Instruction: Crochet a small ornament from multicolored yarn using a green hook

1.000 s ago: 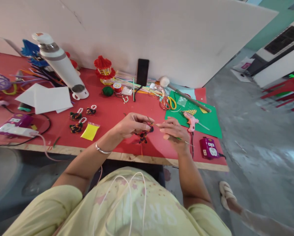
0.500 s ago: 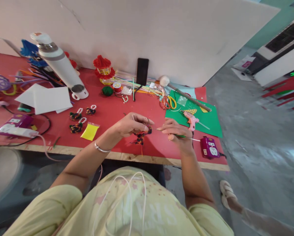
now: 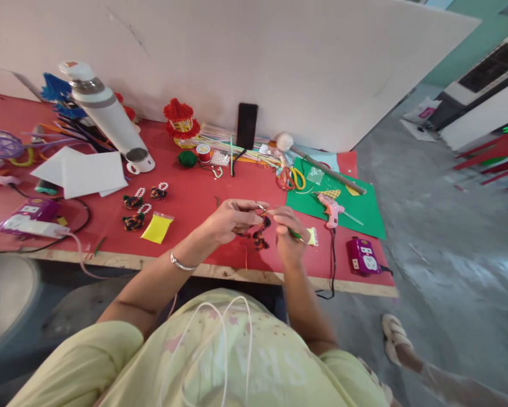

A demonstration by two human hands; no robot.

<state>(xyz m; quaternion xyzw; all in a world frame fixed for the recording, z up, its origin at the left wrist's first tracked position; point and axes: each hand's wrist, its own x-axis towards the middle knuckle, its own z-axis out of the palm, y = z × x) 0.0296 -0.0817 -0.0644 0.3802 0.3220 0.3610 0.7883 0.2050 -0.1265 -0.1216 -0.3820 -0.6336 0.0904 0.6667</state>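
Observation:
Dark multicoloured crochet work (image 3: 261,233), black with orange and red, hangs from the closed fingers of my left hand (image 3: 232,219). My right hand (image 3: 288,227) is wrapped round a crochet hook with a green handle (image 3: 295,234). The thin metal tip of the hook (image 3: 261,207) meets the yarn by my left fingertips, and the two hands almost touch. A loose orange strand (image 3: 246,257) trails below the work. On the red table top to the left lie small dark pieces with white bead loops (image 3: 133,220), similar in colour.
A pink glue gun (image 3: 331,210) rests on a green sheet (image 3: 356,212), its cord running over the table's front edge. Purple power strips (image 3: 364,255) sit at both sides. A white flask (image 3: 105,113), a phone (image 3: 246,125) and yellow scissors (image 3: 297,178) stand or lie towards the back.
My right hand has moved left with the crochet hook, bringing its tip to the crochet work. A small pale yellow packet now shows behind that hand. The view has shifted slightly.

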